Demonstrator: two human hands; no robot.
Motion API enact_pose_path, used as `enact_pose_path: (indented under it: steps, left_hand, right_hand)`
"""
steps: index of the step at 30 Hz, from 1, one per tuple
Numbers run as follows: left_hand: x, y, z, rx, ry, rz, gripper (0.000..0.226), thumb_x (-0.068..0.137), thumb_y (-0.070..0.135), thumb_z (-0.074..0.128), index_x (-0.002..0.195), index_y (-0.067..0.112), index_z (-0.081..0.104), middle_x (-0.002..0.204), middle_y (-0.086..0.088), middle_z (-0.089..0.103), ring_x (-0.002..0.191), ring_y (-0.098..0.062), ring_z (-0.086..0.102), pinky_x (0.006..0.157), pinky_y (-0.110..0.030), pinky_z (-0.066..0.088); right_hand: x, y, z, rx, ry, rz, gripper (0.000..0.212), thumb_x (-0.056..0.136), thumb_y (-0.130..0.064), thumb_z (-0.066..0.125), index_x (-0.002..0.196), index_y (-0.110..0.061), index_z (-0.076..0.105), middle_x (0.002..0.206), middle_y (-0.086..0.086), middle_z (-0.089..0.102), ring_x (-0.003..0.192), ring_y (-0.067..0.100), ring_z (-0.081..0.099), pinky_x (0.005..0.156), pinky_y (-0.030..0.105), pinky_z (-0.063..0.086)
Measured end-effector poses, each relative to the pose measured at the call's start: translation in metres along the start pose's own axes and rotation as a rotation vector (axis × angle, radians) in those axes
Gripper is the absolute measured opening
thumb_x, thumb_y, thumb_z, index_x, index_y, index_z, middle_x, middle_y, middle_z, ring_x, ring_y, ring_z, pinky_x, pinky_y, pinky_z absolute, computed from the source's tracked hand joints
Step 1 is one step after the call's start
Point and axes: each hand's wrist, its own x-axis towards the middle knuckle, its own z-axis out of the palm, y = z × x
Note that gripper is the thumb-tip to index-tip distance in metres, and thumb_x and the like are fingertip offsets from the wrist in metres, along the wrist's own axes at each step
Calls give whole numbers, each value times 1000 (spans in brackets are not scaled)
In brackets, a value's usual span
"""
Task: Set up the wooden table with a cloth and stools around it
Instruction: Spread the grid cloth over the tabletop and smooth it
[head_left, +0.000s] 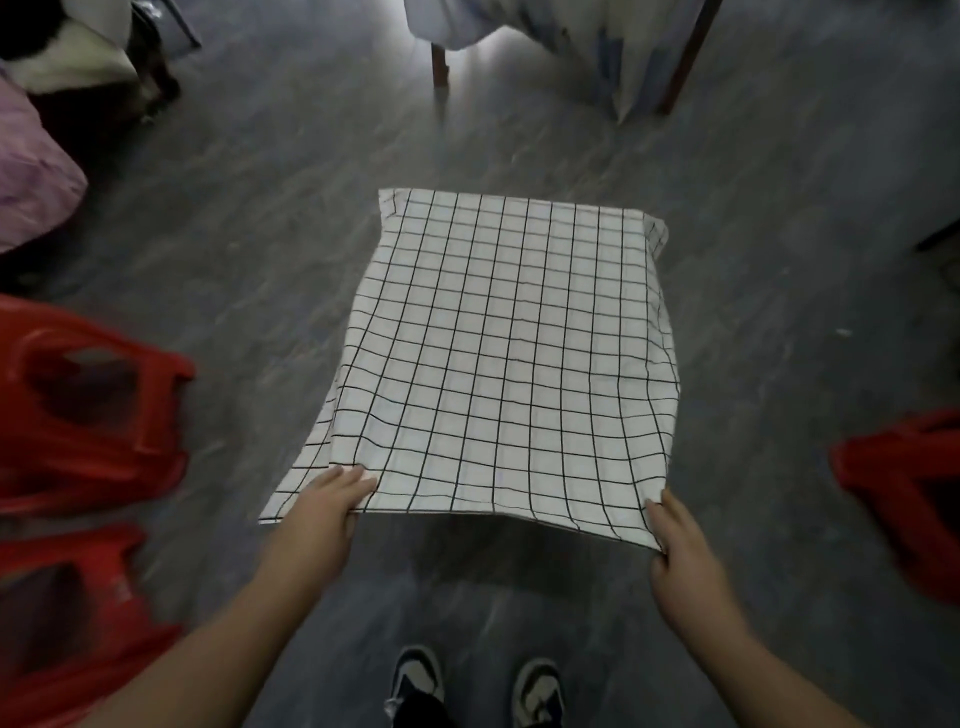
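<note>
Stools, red plastic, sat at the left edge: one (93, 410) above, another (67, 623) below it, both blurred; pink fabric bundle (31, 176) lay further up on the left; left hand (322, 514) gripped the cloth (498, 364) near its near-left corner, fingers curled over the top of the fabric; cloth was white with a black grid, spread flat over a square shape, its far edge squared off and its near edge held up between both hands; the tabletop under it was hidden, so could not confirm what it rested on; grey floor (260, 234) showed all round the cloth; two dark-and-white shoes (415, 675) stood on the floor below the cloth's near edge; right hand (685, 561) pinched the near-right corner, thumb on top of the fabric; a draped piece of furniture with wooden legs (519, 26) stood at the top; third red stool (904, 493) sat at the right edge, partly cut off.
</note>
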Motion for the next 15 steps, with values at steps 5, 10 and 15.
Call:
enact_pose_path:
  steps: [5, 10, 15]
  left_hand:
    - [8, -9, 46, 23, -35, 12, 49, 78, -11, 62, 122, 12, 68, 136, -11, 60, 129, -36, 50, 107, -40, 39]
    - [8, -27, 88, 87, -103, -41, 48, 85, -4, 63, 130, 11, 63, 143, -13, 53, 137, -39, 40, 113, -46, 34]
    - [3, -31, 106, 195, -69, -16, 56, 84, 2, 63, 137, 18, 57, 150, -9, 46, 142, -38, 32, 113, -48, 35]
  right_hand:
    - [9, 17, 33, -43, -38, 27, 65, 81, 10, 53, 143, -9, 48, 164, -3, 21, 144, 22, 35, 105, 24, 29]
    - [17, 32, 65, -124, -85, 41, 70, 81, 13, 53, 148, -6, 41, 166, 0, 12, 146, 26, 29, 106, 25, 30]
    - [18, 46, 84, -258, -84, 54, 76, 80, 4, 57, 150, -13, 35, 166, 2, 10, 144, 32, 30, 111, 44, 37]
